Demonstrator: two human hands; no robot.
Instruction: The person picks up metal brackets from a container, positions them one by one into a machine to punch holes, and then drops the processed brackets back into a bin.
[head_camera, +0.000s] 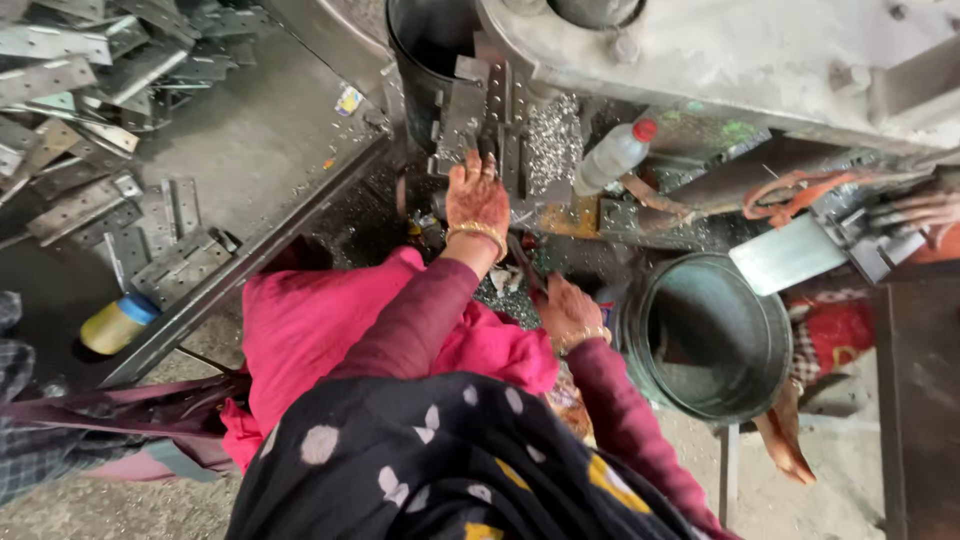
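Soft, even daylight falls on my work with only faint shadows under the machine (700, 60), while my view bends at the edges and slight blur softens everything.

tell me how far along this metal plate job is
Done, seemingly: a heap of perforated metal plates lies on the floor at left. In hand: the left hand rests on a plate at the machine, its grip not visible; the right hand is low beside the round bucket, seemingly around a dark handle. Left: cannot tell; no unworked stack shows.
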